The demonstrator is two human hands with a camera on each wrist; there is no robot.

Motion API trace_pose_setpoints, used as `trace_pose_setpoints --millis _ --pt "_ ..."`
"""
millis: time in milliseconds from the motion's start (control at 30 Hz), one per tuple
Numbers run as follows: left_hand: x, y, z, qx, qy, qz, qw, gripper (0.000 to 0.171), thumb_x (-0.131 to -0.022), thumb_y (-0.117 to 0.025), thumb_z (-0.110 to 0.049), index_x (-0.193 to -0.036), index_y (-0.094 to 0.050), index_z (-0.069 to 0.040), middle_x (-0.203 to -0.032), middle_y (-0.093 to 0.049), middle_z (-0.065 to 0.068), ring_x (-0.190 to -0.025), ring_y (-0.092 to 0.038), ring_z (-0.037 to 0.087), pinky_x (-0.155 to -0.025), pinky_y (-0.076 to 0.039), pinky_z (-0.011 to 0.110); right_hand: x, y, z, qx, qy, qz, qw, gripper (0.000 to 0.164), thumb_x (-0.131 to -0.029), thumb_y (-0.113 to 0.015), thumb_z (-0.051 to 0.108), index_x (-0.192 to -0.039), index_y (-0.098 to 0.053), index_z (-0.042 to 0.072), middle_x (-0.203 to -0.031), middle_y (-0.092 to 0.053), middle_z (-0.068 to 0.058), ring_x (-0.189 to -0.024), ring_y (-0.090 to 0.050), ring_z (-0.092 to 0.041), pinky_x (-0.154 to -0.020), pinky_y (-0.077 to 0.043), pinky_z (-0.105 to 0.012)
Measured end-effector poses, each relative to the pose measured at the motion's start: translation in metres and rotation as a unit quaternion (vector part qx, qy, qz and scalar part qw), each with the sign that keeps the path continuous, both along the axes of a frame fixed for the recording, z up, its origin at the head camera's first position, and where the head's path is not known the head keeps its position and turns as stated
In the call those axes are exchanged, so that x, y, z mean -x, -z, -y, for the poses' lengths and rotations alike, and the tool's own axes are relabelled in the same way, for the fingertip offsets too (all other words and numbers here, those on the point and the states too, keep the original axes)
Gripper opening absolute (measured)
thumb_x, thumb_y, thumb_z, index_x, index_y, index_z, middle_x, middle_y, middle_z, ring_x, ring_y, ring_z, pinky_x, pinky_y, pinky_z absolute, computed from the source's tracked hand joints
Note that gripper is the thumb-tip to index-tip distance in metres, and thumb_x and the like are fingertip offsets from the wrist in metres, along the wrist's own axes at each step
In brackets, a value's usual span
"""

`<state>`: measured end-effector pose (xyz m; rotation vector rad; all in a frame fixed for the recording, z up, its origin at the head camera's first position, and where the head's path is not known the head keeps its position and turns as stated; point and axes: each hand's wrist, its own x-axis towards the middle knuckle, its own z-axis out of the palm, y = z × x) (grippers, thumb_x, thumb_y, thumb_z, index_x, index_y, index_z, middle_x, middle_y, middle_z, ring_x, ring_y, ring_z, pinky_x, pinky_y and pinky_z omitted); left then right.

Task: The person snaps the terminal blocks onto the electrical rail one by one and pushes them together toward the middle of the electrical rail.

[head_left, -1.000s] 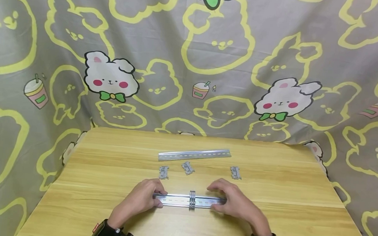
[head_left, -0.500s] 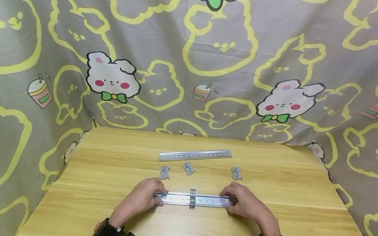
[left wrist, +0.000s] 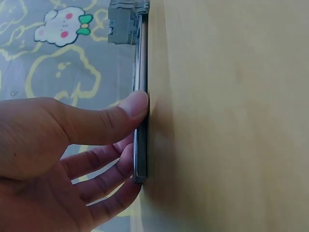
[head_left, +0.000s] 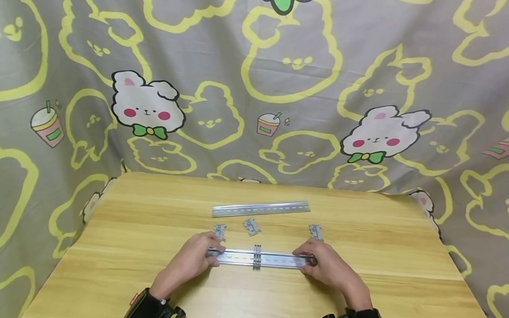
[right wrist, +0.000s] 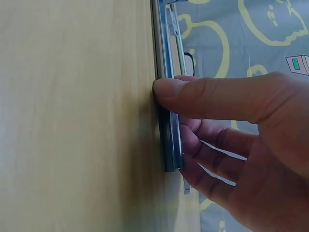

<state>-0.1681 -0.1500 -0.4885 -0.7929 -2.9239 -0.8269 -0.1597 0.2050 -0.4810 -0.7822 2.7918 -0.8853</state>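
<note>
A slotted metal DIN rail (head_left: pixel 278 260) lies crosswise on the wooden table in the head view. Several slim grey terminal blocks (head_left: pixel 257 257) sit side by side near its middle. My left hand (head_left: pixel 194 256) grips the rail's left end, thumb on the near edge and fingers on the far edge. At the other end my right hand (head_left: pixel 328 264) holds it the same way. The left wrist view shows the thumb pressed to the rail (left wrist: pixel 141 67), with grey blocks (left wrist: pixel 123 24) farther along. In the right wrist view, fingers and thumb pinch the rail (right wrist: pixel 167 137) near its end.
Farther back on the table (head_left: pixel 141 204), a second DIN rail (head_left: pixel 261 209) lies slightly slanted. Loose grey terminal blocks lie between the rails: one at left (head_left: pixel 219 231), one near the middle (head_left: pixel 251 227), one at right (head_left: pixel 315 232). A patterned curtain (head_left: pixel 219 141) hangs behind.
My right hand has moved outward along the rail and now grips its right end. Both hands have then shifted the rail with its blocks slightly away from me, toward the second rail.
</note>
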Motion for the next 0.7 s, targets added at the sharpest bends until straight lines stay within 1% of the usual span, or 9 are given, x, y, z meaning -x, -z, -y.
trace_pose_setpoints --millis 200,467,700 --pt "0.003 0.002 -0.002 0.004 -0.010 -0.007 0.9999 0.029 -0.070 -0.083 -0.007 -0.098 -0.077 -0.003 -0.101 -0.067 0.008 -0.090 -0.063 0.025 -0.077 -0.056 0.039 0.004 0.005 0.000 0.005 0.018 -0.001 1.000 0.032 -0.079 -0.078 0.004 -0.111 -0.073 0.007 -0.108 -0.065 -0.007 -0.102 -0.062 -0.027 -0.090 -0.052 -0.048" --pt "0.011 0.000 -0.006 0.007 -0.022 -0.016 0.9996 0.025 -0.071 -0.084 -0.006 -0.095 -0.078 -0.005 -0.100 -0.069 0.008 -0.092 -0.063 0.026 -0.081 -0.055 0.043 0.009 0.002 0.007 -0.002 0.060 -0.009 0.998 0.033 -0.078 -0.076 -0.003 -0.109 -0.074 0.007 -0.105 -0.066 -0.006 -0.099 -0.063 -0.026 -0.087 -0.054 -0.045" --pt "0.014 -0.001 -0.007 0.007 -0.026 -0.004 0.9996 0.025 -0.071 -0.083 -0.005 -0.095 -0.078 -0.004 -0.102 -0.069 0.008 -0.092 -0.064 0.026 -0.081 -0.056 0.042 0.009 0.001 0.012 -0.007 0.079 -0.007 0.997 0.033 -0.076 -0.077 -0.005 -0.107 -0.074 0.006 -0.103 -0.065 -0.006 -0.097 -0.063 -0.026 -0.086 -0.055 -0.044"
